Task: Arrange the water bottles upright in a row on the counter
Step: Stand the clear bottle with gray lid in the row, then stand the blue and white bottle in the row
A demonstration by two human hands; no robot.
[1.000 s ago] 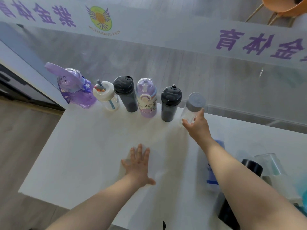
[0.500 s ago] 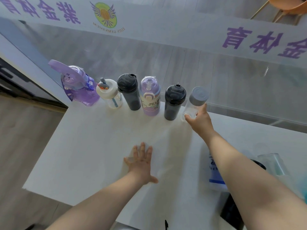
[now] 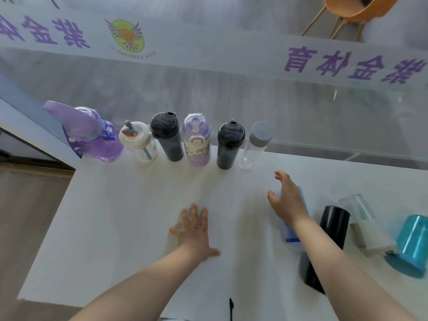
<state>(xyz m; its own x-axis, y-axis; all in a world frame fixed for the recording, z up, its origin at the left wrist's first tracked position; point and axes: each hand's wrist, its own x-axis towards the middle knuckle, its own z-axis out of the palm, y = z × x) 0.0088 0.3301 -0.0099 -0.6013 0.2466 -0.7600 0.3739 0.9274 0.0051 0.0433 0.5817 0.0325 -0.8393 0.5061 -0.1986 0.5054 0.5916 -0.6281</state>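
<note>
Several bottles stand upright in a row along the far edge of the white counter (image 3: 129, 216): a purple jug (image 3: 92, 135), a white-lidded clear one (image 3: 139, 142), a dark one (image 3: 168, 137), a lilac one (image 3: 197, 140), another dark one (image 3: 229, 145) and a clear bottle with a grey cap (image 3: 256, 144) at the right end. My right hand (image 3: 287, 200) hovers open below that clear bottle, apart from it, over a blue-and-white bottle (image 3: 289, 237) lying down. My left hand (image 3: 192, 225) rests flat on the counter, holding nothing.
At the right lie a black bottle (image 3: 328, 239), a clear bottle (image 3: 363, 221) and a teal bottle (image 3: 412, 244). A glass wall with purple lettering runs behind the row. The counter's left edge drops to a wooden floor. An orange chair (image 3: 356, 8) shows beyond the glass.
My right hand has let go of the clear grey-capped bottle, which now stands alone at the row's right end, and has drawn back toward me. The left hand has stayed flat.
</note>
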